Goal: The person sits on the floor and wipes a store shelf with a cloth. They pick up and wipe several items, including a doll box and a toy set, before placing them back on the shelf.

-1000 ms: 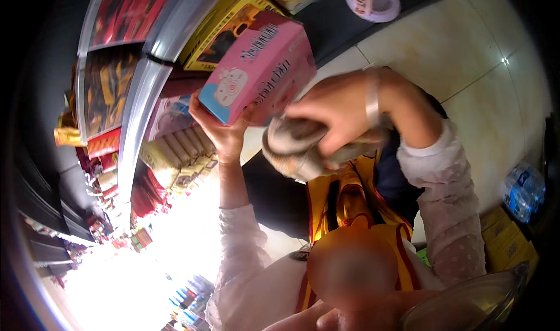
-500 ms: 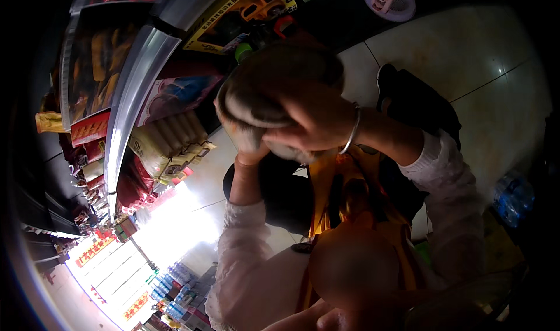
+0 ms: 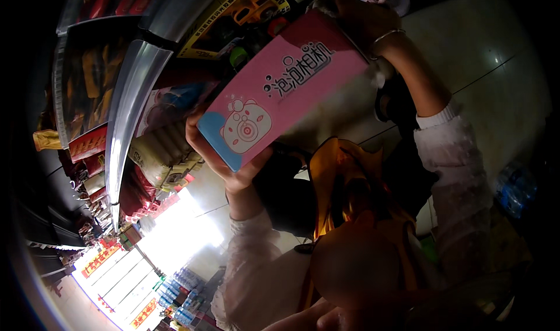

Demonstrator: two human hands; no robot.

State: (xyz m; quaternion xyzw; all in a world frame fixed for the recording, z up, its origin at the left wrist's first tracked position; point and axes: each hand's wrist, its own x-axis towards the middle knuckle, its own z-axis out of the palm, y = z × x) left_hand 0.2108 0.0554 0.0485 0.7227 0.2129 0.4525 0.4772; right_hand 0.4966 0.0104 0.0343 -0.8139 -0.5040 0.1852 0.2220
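Note:
A long pink box (image 3: 286, 86) with a cartoon camera drawn on its blue corner is held up, slanting from lower left to upper right. My left hand (image 3: 224, 159) grips its lower end from below. My right hand (image 3: 353, 16), a thin bracelet on its wrist, holds the upper end. Both sleeves are pale and lacy. A bit of white fluff (image 3: 379, 71) shows beside my right wrist; what it belongs to is unclear.
Shop shelves (image 3: 131, 92) curve along the left, packed with boxed toys, among them a yellow box (image 3: 239, 16). Pale floor tiles (image 3: 466, 51) lie to the right. Bottled water packs (image 3: 513, 185) stand far right. An orange-yellow garment (image 3: 344, 179) hangs below the box.
A round greyish thing that my right hand held in front of the box is gone from view. The pink box has turned its flat face toward me, with both hands on it.

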